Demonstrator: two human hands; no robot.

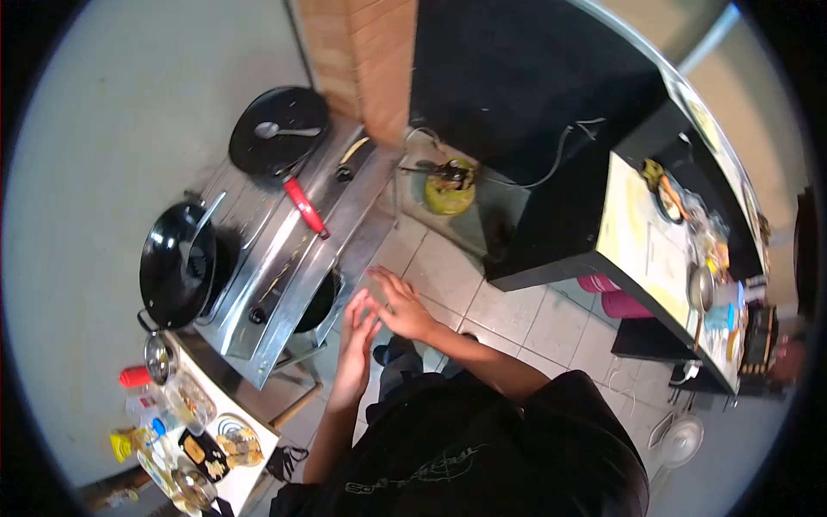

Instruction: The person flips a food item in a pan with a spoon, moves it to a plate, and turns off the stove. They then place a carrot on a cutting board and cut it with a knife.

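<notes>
My left hand (351, 345) and my right hand (405, 308) are close together in front of my body, over the tiled floor. Fingers on both are stretched out and slightly curled, the tips nearly meeting, and nothing shows in them. Nearest is the metal gas stove (332, 246), just ahead and to the left. On its far burner sits a black pan (258, 155) with a red handle (305, 208) pointing toward me and a spoon (280, 130) lying in it. The near burner carries a black wok (164, 267) with a slotted spatula (196, 246) resting inside.
A small side table (258, 431) at lower left holds a black tray (207, 455), containers and food. A green gas cylinder (450, 191) stands on the floor beyond the stove. To the right is a black-sided counter (637, 207) with a small pan (700, 287) and packets.
</notes>
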